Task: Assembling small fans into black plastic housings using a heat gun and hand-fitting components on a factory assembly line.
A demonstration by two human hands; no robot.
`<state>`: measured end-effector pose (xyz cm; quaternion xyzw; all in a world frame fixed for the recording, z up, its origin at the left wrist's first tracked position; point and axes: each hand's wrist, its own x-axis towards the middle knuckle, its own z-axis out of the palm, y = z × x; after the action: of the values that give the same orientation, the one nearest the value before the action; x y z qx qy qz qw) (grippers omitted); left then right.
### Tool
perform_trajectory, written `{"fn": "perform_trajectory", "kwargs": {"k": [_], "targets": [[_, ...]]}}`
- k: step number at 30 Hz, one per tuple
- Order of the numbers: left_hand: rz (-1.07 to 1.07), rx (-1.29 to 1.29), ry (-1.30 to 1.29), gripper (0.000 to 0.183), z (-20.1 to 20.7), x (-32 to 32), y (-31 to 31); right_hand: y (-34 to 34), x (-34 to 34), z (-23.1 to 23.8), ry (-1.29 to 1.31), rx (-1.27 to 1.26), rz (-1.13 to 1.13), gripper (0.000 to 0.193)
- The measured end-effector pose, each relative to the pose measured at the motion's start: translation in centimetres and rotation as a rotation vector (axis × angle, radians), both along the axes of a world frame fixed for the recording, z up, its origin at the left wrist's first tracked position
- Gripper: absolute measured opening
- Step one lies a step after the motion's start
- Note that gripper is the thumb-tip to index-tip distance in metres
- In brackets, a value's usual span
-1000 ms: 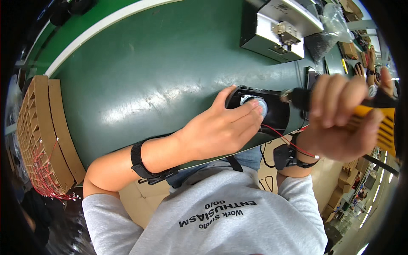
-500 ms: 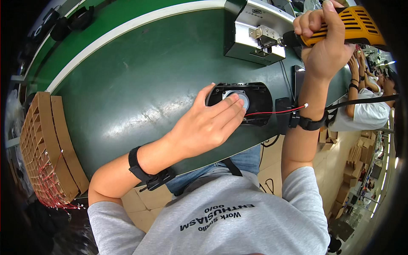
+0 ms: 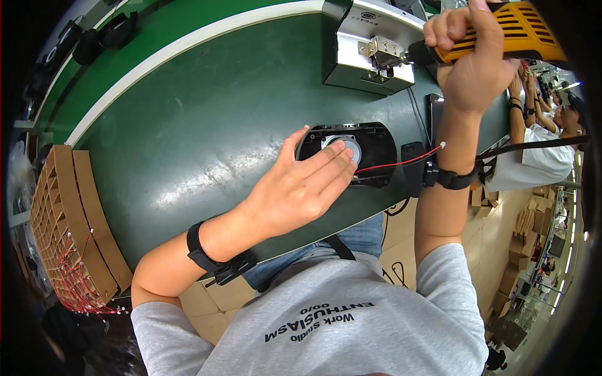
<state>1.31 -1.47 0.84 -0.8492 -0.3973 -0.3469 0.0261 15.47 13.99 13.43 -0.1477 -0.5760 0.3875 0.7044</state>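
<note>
My left hand (image 3: 301,188) reaches over a black plastic housing (image 3: 380,150) on the table. Its fingers lie across a round silver speaker (image 3: 355,150) set inside, and the thumb rests at the housing's left end. A red and black wire (image 3: 401,164) with a small white plug runs out of the housing toward my right wrist. At the upper right, my right hand (image 3: 473,69) is wrapped round a yellow-and-black power screwdriver (image 3: 523,31). The screwdriver's tip meets the metal fitting (image 3: 385,53) on the front of a silver box-shaped machine (image 3: 370,28); the exact contact is too small to tell.
The green tabletop (image 3: 207,113) has a white raised edge along its far side. Brown cardboard dividers (image 3: 69,219) with red wires stand at the left. A dark flat device (image 3: 434,109) lies beside my right forearm. People (image 3: 533,150) sit at the far right.
The whole view has shifted slightly, so the table things sit a little further left. Both hands keep their places on the housing and the screwdriver.
</note>
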Motion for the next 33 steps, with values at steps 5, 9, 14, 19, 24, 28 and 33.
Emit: {"fn": "perform_trajectory", "kwargs": {"k": [5,9,14,19,24,28,33], "targets": [[-0.005,0.000,-0.009,0.026,0.0,0.0,0.0,0.9,1.2,-1.1,-0.117,0.070,0.014,0.023],[0.001,-0.002,-0.013,0.025,0.0,0.0,-0.1,1.1,2.8,-1.8,-0.249,-0.037,0.075,0.026],[-0.023,-0.006,-0.014,0.028,0.1,-0.1,0.1,-1.0,5.0,0.3,-0.159,-0.002,0.297,0.036],[-0.061,-0.056,-0.084,0.044,0.0,-0.7,0.2,-3.4,5.1,1.5,-0.080,-0.075,0.574,0.033],[-0.067,-0.185,-0.385,0.059,0.1,-0.7,0.0,-6.2,5.0,1.5,-0.027,-0.168,0.594,0.029],[-0.029,-0.245,-0.526,0.038,0.0,-0.4,0.1,-7.4,4.8,1.1,-0.169,-0.212,0.737,0.031],[-0.023,-0.113,-0.482,0.015,-0.7,-0.2,0.4,-8.8,4.1,1.6,0.019,-0.300,0.611,0.036]]}}
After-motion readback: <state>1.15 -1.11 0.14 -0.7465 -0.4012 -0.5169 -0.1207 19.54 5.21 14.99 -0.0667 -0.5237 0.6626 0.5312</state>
